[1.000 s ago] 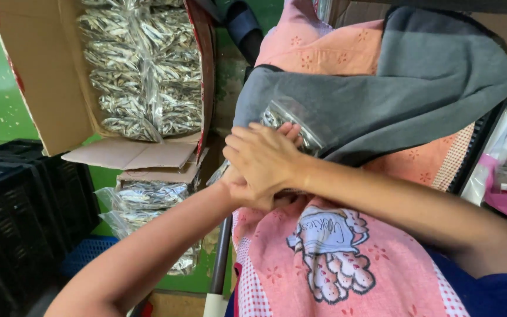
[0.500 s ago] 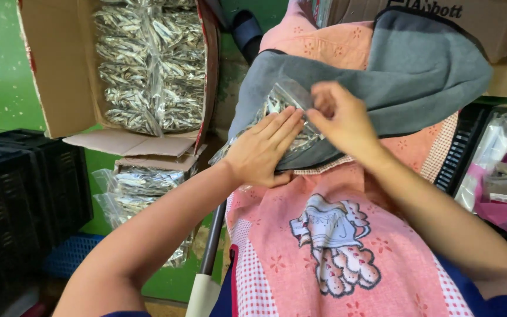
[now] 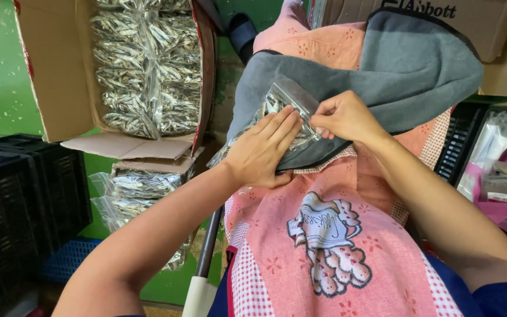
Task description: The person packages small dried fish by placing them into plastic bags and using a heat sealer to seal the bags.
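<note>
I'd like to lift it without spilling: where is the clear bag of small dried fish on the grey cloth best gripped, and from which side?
Probably by its flat top strip, from the right: the right hand already pinches there, while the left hand flattens the bag.

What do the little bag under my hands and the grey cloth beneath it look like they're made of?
The small bag looks like thin clear glossy plastic: it creases, glints, and shows silvery dried fish inside. The grey cloth appears to be soft matte fleece or felt, though its exact weave is unclear.
</note>
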